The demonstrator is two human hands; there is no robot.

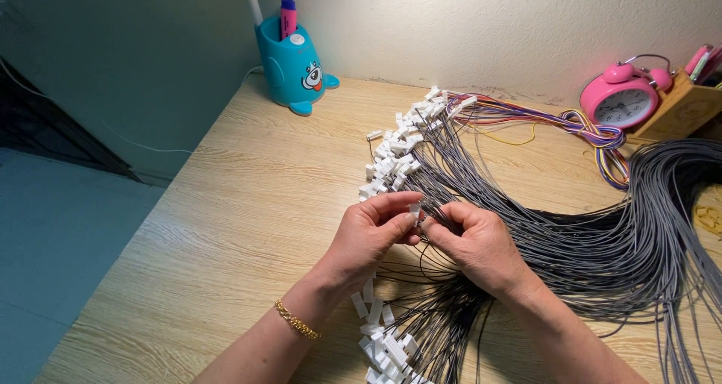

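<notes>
Bright, even light, sharp focus.
Soft shadows fall under the hands on the table (226, 226); wide-angle bending at edges.

A small white plastic connector (415, 208) is pinched between the fingers of the left hand (368, 237) and the right hand (470, 241), just above the wooden desk (248, 211). Thin grey wires (571, 233) run from it, sweeping right in a thick curved bundle across the desk.

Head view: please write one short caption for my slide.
Two hands, left hand and right hand, pinch a small white connector over grey wire bundles on a wooden desk.
</notes>
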